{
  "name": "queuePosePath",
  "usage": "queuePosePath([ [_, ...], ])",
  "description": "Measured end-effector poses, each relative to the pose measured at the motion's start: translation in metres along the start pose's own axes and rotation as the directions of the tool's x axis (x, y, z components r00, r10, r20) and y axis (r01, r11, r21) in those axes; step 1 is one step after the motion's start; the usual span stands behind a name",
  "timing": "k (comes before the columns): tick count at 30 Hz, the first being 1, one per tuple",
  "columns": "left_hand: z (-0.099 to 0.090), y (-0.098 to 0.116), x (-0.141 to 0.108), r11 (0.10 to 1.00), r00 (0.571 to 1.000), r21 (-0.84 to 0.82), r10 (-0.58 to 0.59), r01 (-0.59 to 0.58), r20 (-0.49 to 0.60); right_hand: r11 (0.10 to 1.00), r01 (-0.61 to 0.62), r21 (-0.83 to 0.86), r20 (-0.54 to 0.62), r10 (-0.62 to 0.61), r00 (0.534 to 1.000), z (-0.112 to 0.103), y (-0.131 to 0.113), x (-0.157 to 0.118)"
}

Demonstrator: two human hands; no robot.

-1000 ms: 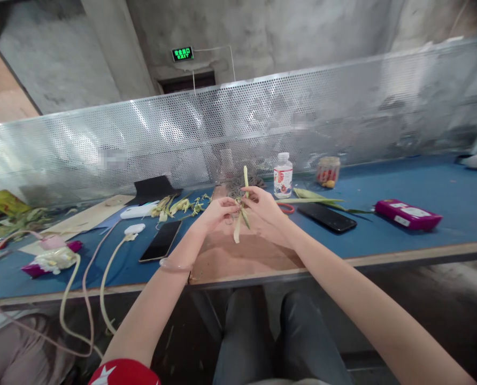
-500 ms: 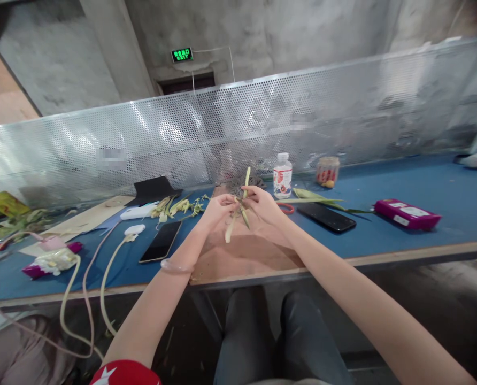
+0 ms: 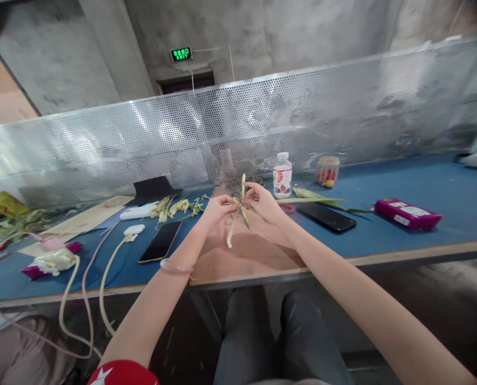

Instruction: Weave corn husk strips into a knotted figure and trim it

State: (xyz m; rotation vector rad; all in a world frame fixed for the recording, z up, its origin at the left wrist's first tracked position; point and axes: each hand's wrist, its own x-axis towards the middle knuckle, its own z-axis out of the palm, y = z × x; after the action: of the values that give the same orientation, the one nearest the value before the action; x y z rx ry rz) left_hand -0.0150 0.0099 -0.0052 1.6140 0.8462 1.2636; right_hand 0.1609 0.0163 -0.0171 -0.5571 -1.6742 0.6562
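From where I watch, the far left of the blue table [image 3: 367, 240] holds a yellow packet [image 3: 6, 205] beside a heap of green stalks [image 3: 30, 220]. Nearer me lies a purple bundle [image 3: 49, 263] wrapped in pale plastic, with cords looping over the table edge. Next I see a sheet of brown paper [image 3: 82, 218], a phone [image 3: 161, 242] lying aslant and, behind it, wilted scraps [image 3: 175, 207].

In the middle, above a brown board [image 3: 246, 262], my left hand [image 3: 217, 210] pinches the leaf strips [image 3: 245, 218] where they cross. My right hand [image 3: 262, 202] grips them from the other side, fingertips close to the left's. One pale end sticks up above the right hand; another slants down towards me. I cannot tell if that end touches the board.

To the right stand a white bottle [image 3: 282, 175] and a clear jar [image 3: 327, 170], with a black phone [image 3: 327, 218] nearer me and a purple pack [image 3: 407, 214] beyond it.
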Motion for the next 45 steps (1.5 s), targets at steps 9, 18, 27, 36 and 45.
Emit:
queuePosePath([
  [9, 0.006, -0.002, 0.0, 0.999, 1.0, -0.051, -0.002, 0.001, -0.029, 1.0, 0.008, -0.029, -0.019, -0.009, 1.0, 0.001, -0.002, 0.0],
  [18, 0.005, 0.001, 0.001, 0.982, 0.997, -0.19, -0.028, 0.012, -0.078, 0.944, 0.138, -0.298, -0.009, -0.148, 0.989, 0.007, -0.008, -0.006],
  [27, 0.002, 0.002, 0.002, 0.966, 0.996, -0.26, -0.029, 0.006, -0.086, 0.746, 0.368, -0.555, 0.193, -0.314, 0.929, 0.005, -0.007, -0.009],
  [36, 0.001, 0.003, 0.003, 0.975, 0.992, -0.223, -0.012, -0.016, -0.125, 0.588, 0.472, -0.657, 0.292, -0.378, 0.878, 0.014, -0.014, -0.01],
  [45, 0.003, 0.004, 0.0, 0.971, 0.998, -0.239, 0.018, -0.032, -0.058, 0.863, 0.163, -0.478, -0.092, -0.234, 0.968, 0.01, -0.004, -0.002],
])
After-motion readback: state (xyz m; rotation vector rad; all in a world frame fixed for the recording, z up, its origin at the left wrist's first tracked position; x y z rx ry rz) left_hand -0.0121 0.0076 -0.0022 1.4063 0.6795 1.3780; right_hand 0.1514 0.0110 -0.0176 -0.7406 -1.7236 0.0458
